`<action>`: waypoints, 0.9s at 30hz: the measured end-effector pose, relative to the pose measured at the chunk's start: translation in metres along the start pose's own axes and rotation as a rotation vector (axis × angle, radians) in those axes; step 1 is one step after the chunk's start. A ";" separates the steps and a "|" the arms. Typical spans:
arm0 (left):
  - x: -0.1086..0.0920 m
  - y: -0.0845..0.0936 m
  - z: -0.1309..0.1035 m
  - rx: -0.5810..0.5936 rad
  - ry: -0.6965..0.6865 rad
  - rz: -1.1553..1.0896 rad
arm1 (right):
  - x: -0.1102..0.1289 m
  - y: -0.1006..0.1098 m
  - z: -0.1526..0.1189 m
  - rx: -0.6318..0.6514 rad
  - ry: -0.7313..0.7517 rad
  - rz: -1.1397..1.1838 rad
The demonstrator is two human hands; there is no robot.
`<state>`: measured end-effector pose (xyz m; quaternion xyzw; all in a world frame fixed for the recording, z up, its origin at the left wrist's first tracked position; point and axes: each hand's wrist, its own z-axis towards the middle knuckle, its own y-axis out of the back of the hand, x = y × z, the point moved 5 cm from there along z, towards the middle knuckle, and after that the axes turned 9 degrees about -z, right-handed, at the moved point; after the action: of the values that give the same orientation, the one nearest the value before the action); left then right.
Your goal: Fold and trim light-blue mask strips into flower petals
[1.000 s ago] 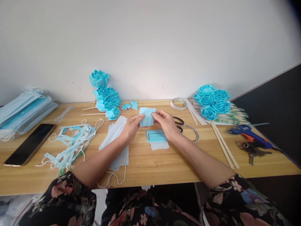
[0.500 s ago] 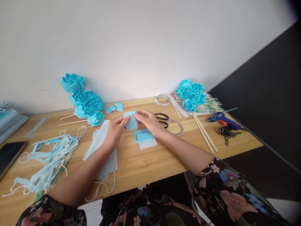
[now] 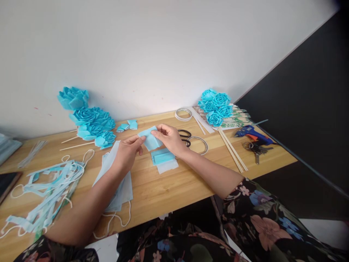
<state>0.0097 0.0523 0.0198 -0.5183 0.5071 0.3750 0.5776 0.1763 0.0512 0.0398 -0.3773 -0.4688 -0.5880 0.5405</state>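
Between my two hands, above the wooden table, a light-blue piece of face mask fabric point(image 3: 150, 141) is held up. My left hand point(image 3: 130, 146) pinches its left edge, thumb on top. My right hand point(image 3: 169, 138) pinches its upper right side. Just below and to the right lie blue and white cut fabric pieces point(image 3: 164, 160). The black handles of a pair of scissors point(image 3: 185, 133) show beside my right hand; that hand hides the rest. Under my left forearm is a pile of face masks point(image 3: 122, 189). A few small folded blue pieces point(image 3: 132, 124) lie behind my hands.
Blue fabric flowers point(image 3: 94, 122) on sticks stand at left, more flowers point(image 3: 216, 105) at right. Cut mask strips point(image 3: 54, 189) and a phone point(image 3: 8, 183) lie left. Tape rolls point(image 3: 183, 114), wooden sticks point(image 3: 231, 149), a glue gun point(image 3: 255, 135) and keys point(image 3: 256, 150) lie right.
The fabric piece looks wider now, spread out more and tilted between my hands. My left hand has shifted slightly left and down. The whole view has turned a little to the right.
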 end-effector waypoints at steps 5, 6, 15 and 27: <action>-0.002 -0.007 0.000 -0.015 0.031 -0.291 | -0.002 0.000 -0.001 -0.005 0.015 -0.045; -0.003 -0.008 0.000 -0.018 0.030 -0.317 | -0.003 -0.001 -0.001 0.012 0.016 -0.026; -0.001 -0.004 0.004 0.010 -0.010 -0.425 | -0.008 -0.009 0.001 0.124 0.015 -0.002; -0.001 0.004 0.005 -0.069 0.010 -0.319 | -0.006 0.008 0.005 -0.069 0.063 -0.234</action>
<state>0.0071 0.0575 0.0193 -0.6135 0.4080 0.2932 0.6092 0.1846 0.0576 0.0364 -0.3196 -0.4722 -0.6743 0.4693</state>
